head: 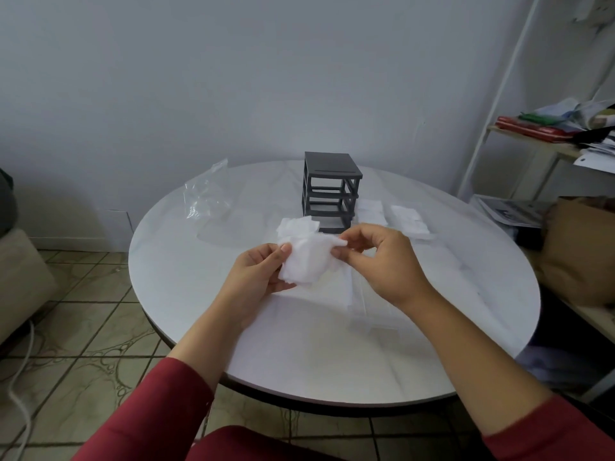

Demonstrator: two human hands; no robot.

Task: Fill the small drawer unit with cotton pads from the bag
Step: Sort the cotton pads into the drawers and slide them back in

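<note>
A dark grey drawer frame [329,188] stands at the back middle of the round white table [186,261], its slots open with no drawers inside. Both hands hold a bunch of white cotton pads [307,261] above the table in front of the frame. My left hand [263,277] cups the bunch from the left. My right hand [376,257] pinches its right edge with thumb and fingers. A clear plastic bag [206,191] lies at the back left. Two clear drawers with cotton pads [371,211] [409,219] sit right of the frame.
A clear drawer [361,291], hard to make out, lies on the table under my right hand. A white shelf [545,141] with papers and a brown bag [579,254] stand at the right. Tiled floor and a beige seat [20,271] lie at the left.
</note>
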